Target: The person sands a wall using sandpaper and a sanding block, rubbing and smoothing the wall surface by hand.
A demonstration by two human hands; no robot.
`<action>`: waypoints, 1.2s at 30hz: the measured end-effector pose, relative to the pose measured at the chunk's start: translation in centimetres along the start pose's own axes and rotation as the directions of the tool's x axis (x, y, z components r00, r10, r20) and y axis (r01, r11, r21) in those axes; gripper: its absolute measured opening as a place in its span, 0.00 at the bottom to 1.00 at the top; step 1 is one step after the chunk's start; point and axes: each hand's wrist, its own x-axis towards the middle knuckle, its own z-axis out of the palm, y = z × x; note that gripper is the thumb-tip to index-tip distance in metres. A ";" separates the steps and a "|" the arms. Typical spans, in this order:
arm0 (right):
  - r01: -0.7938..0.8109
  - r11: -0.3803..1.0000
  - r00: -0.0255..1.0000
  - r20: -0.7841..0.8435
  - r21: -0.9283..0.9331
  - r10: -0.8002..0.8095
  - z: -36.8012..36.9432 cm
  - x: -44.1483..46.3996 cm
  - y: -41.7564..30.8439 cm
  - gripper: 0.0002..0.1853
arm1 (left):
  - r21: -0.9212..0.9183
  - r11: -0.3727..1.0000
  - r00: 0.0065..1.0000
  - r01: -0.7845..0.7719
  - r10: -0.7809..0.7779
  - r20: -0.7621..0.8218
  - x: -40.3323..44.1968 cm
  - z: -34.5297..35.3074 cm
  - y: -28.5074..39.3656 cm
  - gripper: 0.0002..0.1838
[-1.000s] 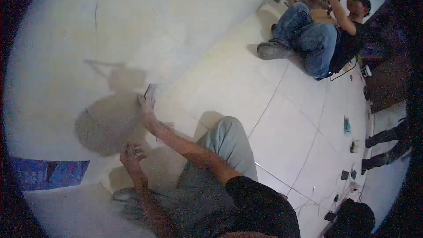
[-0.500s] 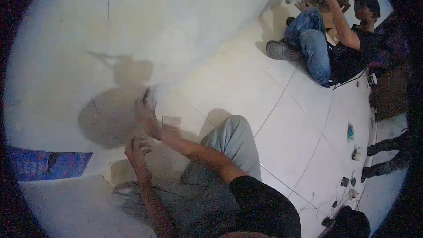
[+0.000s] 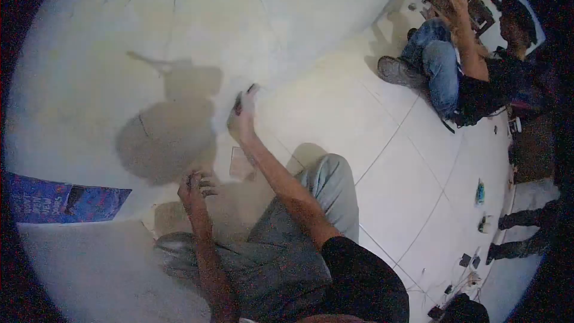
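My right hand (image 3: 242, 124) is stretched out low beside the pale wall. Its fingers are closed on a small dark object (image 3: 238, 105) whose kind I cannot make out. Nearer to me, my left hand (image 3: 194, 190) hovers in front of my lap with its fingers partly bent and apart, and nothing shows in it. Between the two hands, a small pale square piece (image 3: 241, 163) lies flat on the floor by the wall.
My bent knees (image 3: 326, 194) take up the near floor. A blue printed sheet (image 3: 72, 200) is at the left. Another person (image 3: 448, 72) sits at the upper right, handling a dark box-like thing (image 3: 457, 3). A small bottle (image 3: 480, 192) and cables lie at the right.
My right hand has moved up and away from my left hand along the wall, with the dark object in it. The left hand stays near its earlier place. The view has shifted slightly.
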 end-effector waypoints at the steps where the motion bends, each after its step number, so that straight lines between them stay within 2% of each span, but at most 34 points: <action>1: 0.067 0.982 0.998 0.029 -0.179 -0.063 -1.4 2.0 3.2 0.38 | 0.011 1.000 1.000 -0.001 0.001 -0.007 0.4 0.2 -0.4 0.14; 3: 0.190 0.866 0.982 0.071 -0.462 -0.177 -1.0 1.3 6.2 0.44 | -0.007 1.000 1.000 0.010 -0.010 -0.027 0.5 0.2 -0.7 0.14; 4: 0.212 0.703 0.968 0.045 -0.679 -0.248 0.4 -0.7 6.9 0.43 | -0.028 1.000 0.999 0.014 -0.015 -0.044 0.7 0.1 -0.8 0.15; 6: 0.200 0.491 0.947 0.038 -0.848 -0.320 4.1 -2.9 5.6 0.42 | -0.013 1.000 0.999 0.014 -0.015 -0.045 1.3 -0.2 -1.4 0.15; 7: 0.143 0.744 0.977 -0.025 -0.652 -0.210 5.1 -3.5 4.8 0.42 | 0.001 1.000 0.999 0.015 -0.014 -0.045 1.4 -0.4 -1.5 0.16; 8: 0.056 0.918 0.995 -0.052 -0.392 -0.083 5.4 -3.9 4.3 0.42 | 0.004 1.000 0.999 0.016 -0.016 -0.047 1.2 -0.3 -1.1 0.16; 9: 0.050 0.919 0.996 -0.054 -0.391 -0.077 4.0 -3.0 4.5 0.42 | -0.001 1.000 0.999 0.021 -0.021 -0.047 1.1 0.1 -0.5 0.16; 10: 0.157 0.719 0.970 -0.031 -0.677 -0.241 2.8 -1.5 4.2 0.41 | -0.009 1.000 0.999 0.022 -0.023 -0.049 0.9 0.3 0.0 0.16; 11: 0.219 0.424 0.924 0.047 -0.879 -0.380 1.2 0.1 4.2 0.39 | -0.011 1.000 0.998 0.024 -0.025 -0.056 0.8 0.0 0.0 0.16; 12: 0.221 0.422 0.926 0.053 -0.879 -0.374 -0.1 1.4 3.7 0.39 | -0.021 1.000 1.000 -0.019 0.018 -0.019 0.8 -0.2 -0.1 0.16; 13: 0.228 0.694 0.955 0.018 -0.683 -0.297 -1.3 2.5 2.7 0.39 | -0.034 0.998 0.998 -0.061 0.062 0.020 0.7 -0.4 -0.1 0.15; 15: 0.192 0.889 0.978 0.010 -0.416 -0.207 -3.6 3.6 2.7 0.39 | -0.029 0.998 0.999 -0.048 0.049 0.023 0.3 0.1 -0.2 0.14; 16: 0.248 0.906 0.967 0.145 -0.344 -0.210 -4.7 4.1 3.1 0.40 | -0.017 0.999 0.999 -0.038 0.039 0.033 0.2 0.3 -0.1 0.14; 18: 0.292 0.920 0.935 0.280 -0.262 -0.217 -3.9 3.7 3.1 0.42 | -0.043 0.999 1.000 -0.024 0.025 0.018 0.0 0.4 -0.1 0.13; 19: 0.292 0.843 0.955 0.182 -0.452 -0.233 -3.1 3.2 3.9 0.42 | -0.068 0.998 1.000 -0.008 0.008 0.005 0.0 0.4 -0.1 0.12; 21: 0.257 0.737 0.961 0.086 -0.625 -0.263 -1.4 1.6 6.0 0.43 | -0.040 0.999 1.000 -0.018 0.018 0.002 -0.1 0.4 0.0 0.12; 22: 0.278 0.349 0.903 0.119 -0.895 -0.412 -0.8 0.7 7.6 0.42 | -0.011 1.000 1.000 -0.029 0.029 0.001 -0.2 0.4 0.1 0.12; 24: 0.187 -0.109 0.826 0.216 -0.976 -0.520 0.9 -1.9 7.1 0.42 | -0.025 0.999 1.000 -0.030 0.030 -0.007 0.3 0.2 -1.1 0.13; 25: 0.214 0.270 0.921 0.103 -0.939 -0.375 3.7 -3.9 4.6 0.42 | -0.040 0.999 0.999 -0.033 0.032 -0.015 0.6 0.0 -1.4 0.13; 26: 0.154 0.611 0.982 0.050 -0.776 -0.183 5.2 -5.0 3.2 0.42 | -0.038 0.999 0.999 -0.033 0.032 -0.016 0.7 0.1 -1.3 0.13; 27: 0.153 0.616 0.982 0.050 -0.773 -0.181 3.0 -3.0 4.5 0.42 | -0.018 1.000 1.000 -0.003 0.003 -0.022 0.7 0.2 -1.0 0.13; 28: 0.099 0.675 0.993 0.029 -0.731 -0.114 -1.5 0.9 7.0 0.42 | 0.002 1.000 0.999 0.026 -0.026 -0.031 0.6 0.2 -0.6 0.14; 30: 0.043 0.726 0.999 0.027 -0.686 -0.035 -1.6 2.1 6.7 0.43 | -0.032 0.999 1.000 -0.013 0.012 -0.019 0.1 0.2 0.3 0.14; 33: -0.074 0.934 0.997 -0.062 -0.349 0.056 0.4 0.3 -0.4 0.42 | -0.063 0.996 0.998 -0.058 0.058 -0.006 -1.1 1.1 1.4 0.14; 35: -0.121 0.967 0.991 -0.079 -0.226 0.106 0.6 0.3 0.3 0.42 | -0.057 0.996 0.997 -0.070 0.070 -0.010 -1.1 1.2 1.2 0.15; 36: 0.097 0.874 0.988 -0.057 -0.475 -0.141 -0.5 1.0 3.3 0.39 | -0.061 0.997 0.998 -0.055 0.056 0.008 -0.7 1.2 0.5 0.15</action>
